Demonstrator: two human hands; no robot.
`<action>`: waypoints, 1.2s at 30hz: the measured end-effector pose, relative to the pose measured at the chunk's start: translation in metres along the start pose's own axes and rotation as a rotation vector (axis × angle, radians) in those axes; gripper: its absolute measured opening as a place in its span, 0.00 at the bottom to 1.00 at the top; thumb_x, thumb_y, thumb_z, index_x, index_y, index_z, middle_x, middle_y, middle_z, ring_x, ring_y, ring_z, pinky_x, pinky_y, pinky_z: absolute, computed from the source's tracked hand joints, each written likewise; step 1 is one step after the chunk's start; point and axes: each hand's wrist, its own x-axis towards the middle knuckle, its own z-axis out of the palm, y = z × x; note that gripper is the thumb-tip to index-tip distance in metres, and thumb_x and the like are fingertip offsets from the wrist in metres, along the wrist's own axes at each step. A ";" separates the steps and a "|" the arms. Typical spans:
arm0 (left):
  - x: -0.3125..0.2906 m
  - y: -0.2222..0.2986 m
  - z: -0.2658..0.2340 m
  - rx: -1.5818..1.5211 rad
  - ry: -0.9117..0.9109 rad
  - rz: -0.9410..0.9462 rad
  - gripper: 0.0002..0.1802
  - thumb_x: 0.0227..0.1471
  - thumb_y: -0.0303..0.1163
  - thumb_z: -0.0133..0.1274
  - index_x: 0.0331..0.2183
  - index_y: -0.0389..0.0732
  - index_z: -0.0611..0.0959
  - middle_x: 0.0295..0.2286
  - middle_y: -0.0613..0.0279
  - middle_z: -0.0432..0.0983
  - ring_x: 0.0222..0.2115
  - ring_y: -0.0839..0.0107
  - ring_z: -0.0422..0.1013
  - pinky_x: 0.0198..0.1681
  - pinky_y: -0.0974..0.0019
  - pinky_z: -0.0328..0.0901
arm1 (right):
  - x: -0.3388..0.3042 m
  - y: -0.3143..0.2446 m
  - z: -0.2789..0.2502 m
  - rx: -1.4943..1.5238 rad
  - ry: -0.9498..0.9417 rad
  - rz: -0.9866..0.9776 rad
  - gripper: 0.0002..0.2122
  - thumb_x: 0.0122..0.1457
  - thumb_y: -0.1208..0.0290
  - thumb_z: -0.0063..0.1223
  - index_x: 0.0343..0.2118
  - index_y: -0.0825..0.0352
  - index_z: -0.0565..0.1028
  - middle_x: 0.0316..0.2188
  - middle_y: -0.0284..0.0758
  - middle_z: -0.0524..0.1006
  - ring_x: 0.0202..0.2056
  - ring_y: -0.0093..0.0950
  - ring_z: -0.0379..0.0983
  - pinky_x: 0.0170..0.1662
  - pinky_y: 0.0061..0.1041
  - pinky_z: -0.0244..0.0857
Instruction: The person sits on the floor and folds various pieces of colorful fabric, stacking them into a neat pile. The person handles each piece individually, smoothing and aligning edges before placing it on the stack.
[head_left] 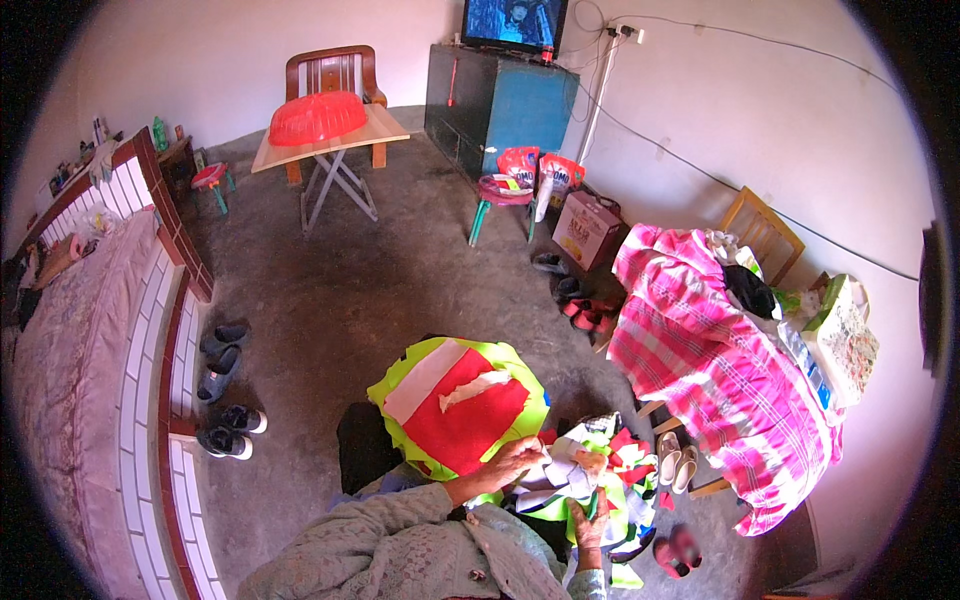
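In front of me is a round bundle of cloth (pixel 400 450) with a lime-yellow edge. A red fabric piece (pixel 470 410) lies over it, with a pale pink strip (pixel 425 380) and a small crumpled cream scrap (pixel 475 390) on top. My left hand (pixel 512 461) is at the bundle's right side, fingers pinched together; what they hold is too small to make out. To its right sits a loose heap of fabric scraps (pixel 565 470) in white, red, lime and black. Low in that heap my right hand (pixel 590 520) closes on a fabric scrap, its fingertips partly covered.
At the right a pink plaid cloth (pixel 690 350) covers a piece of furniture. Slippers (pixel 677 465) and red shoes (pixel 678 552) lie near the heap. Dark shoes (pixel 225 430) line the bed (pixel 80 330) at left. Farther off stand a folding table (pixel 390 128) and a stool (pixel 505 190).
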 end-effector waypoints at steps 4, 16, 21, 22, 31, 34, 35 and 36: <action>0.003 0.001 -0.011 -0.334 0.122 0.025 0.07 0.52 0.33 0.51 0.29 0.40 0.73 0.23 0.71 0.66 0.26 0.82 0.62 0.28 0.75 0.58 | 0.005 -0.009 -0.003 -0.056 0.001 -0.021 0.18 0.42 0.71 0.62 0.35 0.68 0.67 0.28 0.39 0.69 0.30 0.35 0.65 0.37 0.30 0.62; 0.005 0.051 -0.078 -0.419 0.751 -0.013 0.05 0.54 0.35 0.47 0.32 0.45 0.72 0.25 0.70 0.68 0.23 0.81 0.65 0.23 0.77 0.61 | -0.011 0.017 0.004 -0.282 0.033 -0.066 0.23 0.41 0.70 0.62 0.41 0.68 0.66 0.36 0.47 0.68 0.39 0.48 0.65 0.43 0.40 0.60; -0.013 0.129 -0.135 -0.599 0.761 0.352 0.07 0.53 0.35 0.49 0.36 0.47 0.73 0.28 0.70 0.73 0.28 0.76 0.71 0.28 0.67 0.69 | -0.007 -0.009 0.010 -0.225 0.009 -0.065 0.20 0.43 0.72 0.59 0.40 0.69 0.66 0.35 0.46 0.68 0.38 0.47 0.65 0.43 0.40 0.60; -0.015 0.138 -0.145 -0.562 0.811 0.383 0.07 0.54 0.35 0.49 0.36 0.47 0.73 0.28 0.69 0.72 0.28 0.75 0.71 0.28 0.65 0.69 | -0.008 -0.004 0.012 -0.261 0.018 -0.101 0.21 0.43 0.72 0.60 0.41 0.69 0.66 0.35 0.45 0.68 0.38 0.47 0.65 0.43 0.39 0.60; 0.017 0.154 -0.162 -0.527 0.734 0.448 0.10 0.56 0.34 0.45 0.41 0.44 0.71 0.33 0.65 0.72 0.32 0.69 0.71 0.31 0.57 0.72 | -0.003 -0.006 0.013 -0.239 0.016 -0.114 0.21 0.45 0.65 0.59 0.41 0.70 0.67 0.37 0.48 0.67 0.40 0.49 0.63 0.45 0.40 0.59; 0.039 0.163 -0.147 -0.582 0.580 0.504 0.12 0.54 0.36 0.48 0.39 0.43 0.70 0.35 0.63 0.71 0.36 0.67 0.72 0.33 0.54 0.73 | -0.001 -0.008 0.010 -0.261 0.043 -0.093 0.22 0.43 0.65 0.61 0.39 0.68 0.66 0.34 0.46 0.67 0.38 0.47 0.64 0.43 0.40 0.60; 0.044 0.164 -0.148 -0.598 0.516 0.541 0.12 0.54 0.36 0.49 0.39 0.43 0.70 0.35 0.63 0.72 0.36 0.66 0.72 0.34 0.53 0.73 | 0.002 -0.005 0.010 -0.273 0.054 -0.105 0.22 0.42 0.65 0.61 0.39 0.68 0.66 0.34 0.45 0.67 0.37 0.47 0.64 0.42 0.39 0.60; 0.046 0.170 -0.144 -0.612 0.510 0.547 0.12 0.54 0.37 0.49 0.39 0.44 0.71 0.35 0.62 0.72 0.36 0.66 0.72 0.36 0.52 0.72 | 0.001 -0.007 0.010 -0.289 0.060 -0.128 0.21 0.41 0.69 0.60 0.39 0.67 0.66 0.33 0.44 0.67 0.37 0.45 0.65 0.42 0.37 0.60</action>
